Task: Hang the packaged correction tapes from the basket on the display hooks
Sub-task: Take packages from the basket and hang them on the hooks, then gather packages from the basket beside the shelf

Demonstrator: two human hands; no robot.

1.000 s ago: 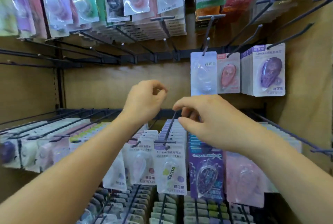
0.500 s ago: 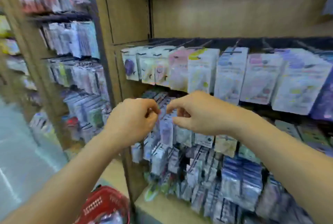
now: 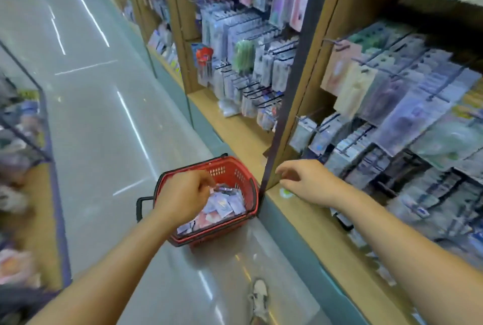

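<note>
The left hand (image 3: pixel 183 195) is curling into the basket (image 3: pixel 228 161) for a correction tape (image 3: pixel 222 206), grip unclear, while the right hand (image 3: pixel 304 183) is hovering slack and empty.

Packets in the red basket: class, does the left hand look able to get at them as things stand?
Likely yes: the left hand is right over the open red basket, reaching down to the packets, and nothing covers them or blocks the way.

I see the basket (image 3: pixel 236 168) on the floor (image 3: pixel 104 128), just left of the shelf base (image 3: pixel 308 217), with packaged correction tapes (image 3: pixel 222 204) inside. The left hand (image 3: pixel 183 194) is over it, and the right hand (image 3: pixel 304 181) is by the shelf post (image 3: pixel 285 115).
</note>
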